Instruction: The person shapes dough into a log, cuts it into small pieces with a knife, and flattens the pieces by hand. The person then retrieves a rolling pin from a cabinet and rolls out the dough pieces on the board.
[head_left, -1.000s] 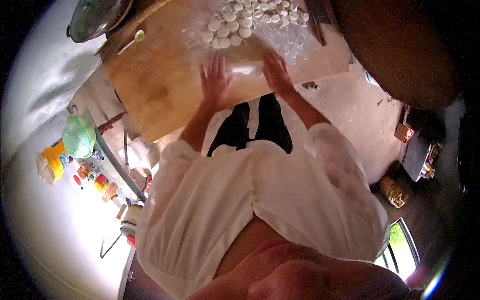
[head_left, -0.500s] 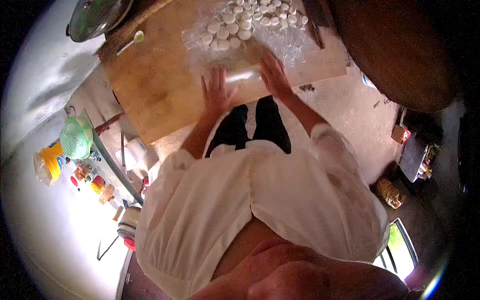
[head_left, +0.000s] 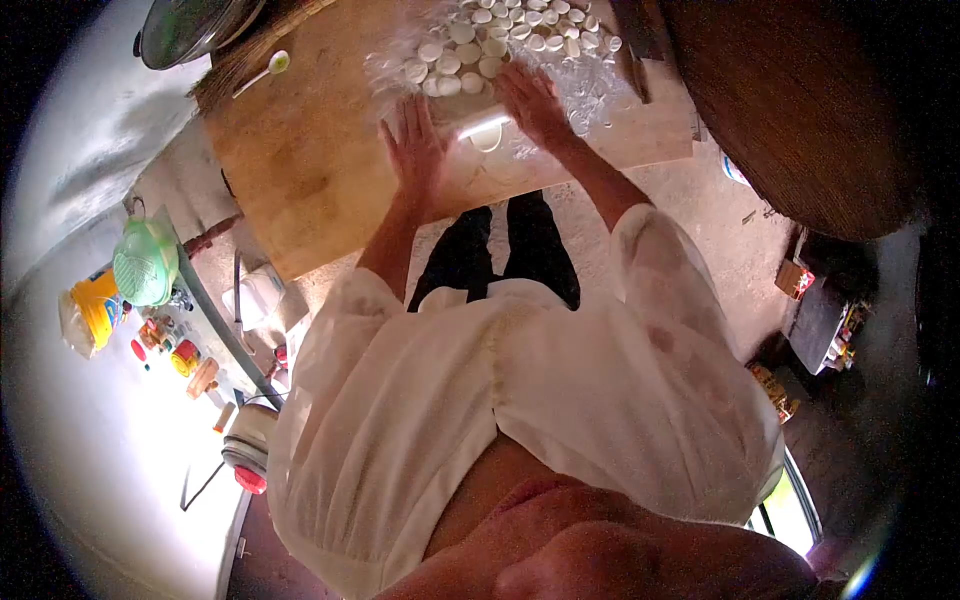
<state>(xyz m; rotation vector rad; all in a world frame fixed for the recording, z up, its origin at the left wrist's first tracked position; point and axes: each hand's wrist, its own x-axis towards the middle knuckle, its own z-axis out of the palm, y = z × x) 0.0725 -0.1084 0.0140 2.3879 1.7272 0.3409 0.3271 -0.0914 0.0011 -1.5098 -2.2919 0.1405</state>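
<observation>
My left hand (head_left: 414, 152) lies flat with fingers stretched out, over the left end of a rolling pin (head_left: 484, 127). On its right end rests my right hand (head_left: 536, 106), fingers also extended rather than wrapped round. Between the hands the pin shows as a bright, shiny strip. A flat, pale piece of dough (head_left: 487, 141) sticks out from under it on the near side. Just beyond my hands, many small dough rounds (head_left: 448, 64) lie on the floured wooden board (head_left: 310, 160). My palms hide the pin's ends.
A spoon (head_left: 262, 74) with something greenish in its bowl lies at the board's far left. Beyond it is a lidded pan (head_left: 190, 30). A large dark round wooden surface (head_left: 790, 110) stands right. A green basket (head_left: 145, 265) and yellow bucket (head_left: 92, 310) are at left.
Both hands have moved forward with the rolling pin, toward the dough rounds. The near edge of the flat dough piece now shows more clearly below the pin.
</observation>
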